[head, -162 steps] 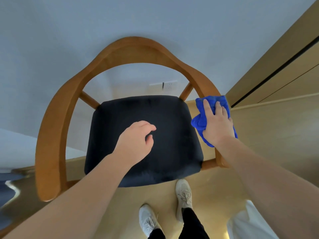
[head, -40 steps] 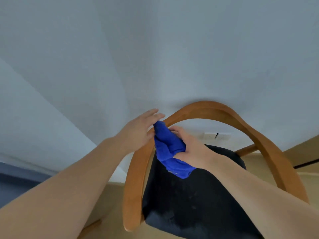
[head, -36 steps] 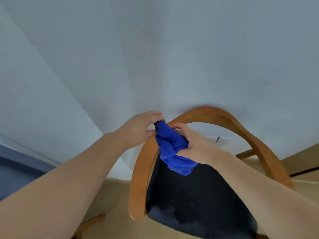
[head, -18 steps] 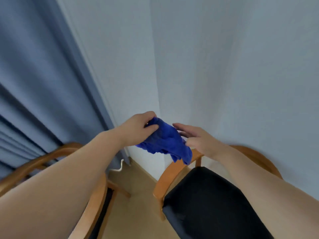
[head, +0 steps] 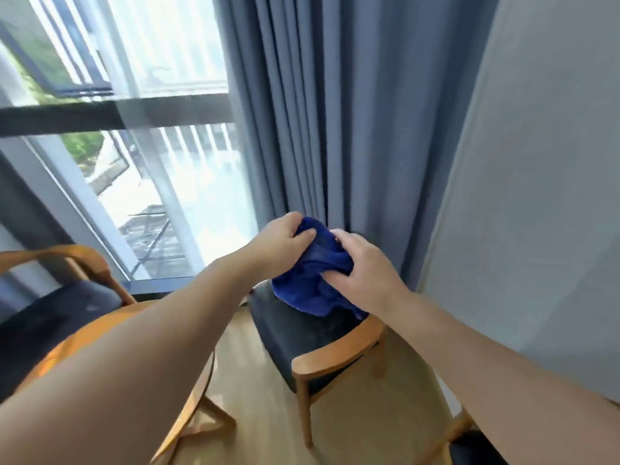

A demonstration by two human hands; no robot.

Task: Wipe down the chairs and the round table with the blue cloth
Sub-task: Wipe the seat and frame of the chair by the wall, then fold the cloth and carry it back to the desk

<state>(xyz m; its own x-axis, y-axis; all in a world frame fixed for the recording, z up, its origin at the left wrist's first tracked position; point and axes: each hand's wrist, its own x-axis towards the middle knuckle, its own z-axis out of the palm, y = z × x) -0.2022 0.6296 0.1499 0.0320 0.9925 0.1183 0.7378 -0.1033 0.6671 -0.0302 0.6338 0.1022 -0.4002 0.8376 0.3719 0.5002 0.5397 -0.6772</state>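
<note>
Since half a second ago the view has swung left, off the bare wall and onto the curtain [head: 335, 129] and window [head: 151, 179]; both hands have closed in on the blue cloth [head: 312, 286]. My left hand [head: 283, 241] pinches its upper edge with curled fingers; my right hand [head: 362, 263] grips the bunched side, thumb underneath; I judge this a refold, to turn a fresh face outward before the next surface. The cloth hangs between the hands, over the dark seat of the chair [head: 339, 350] by the curtain; the round table [head: 84, 333] shows under my left forearm, a second chair [head: 84, 260] beyond it; I take the table as next.
</note>
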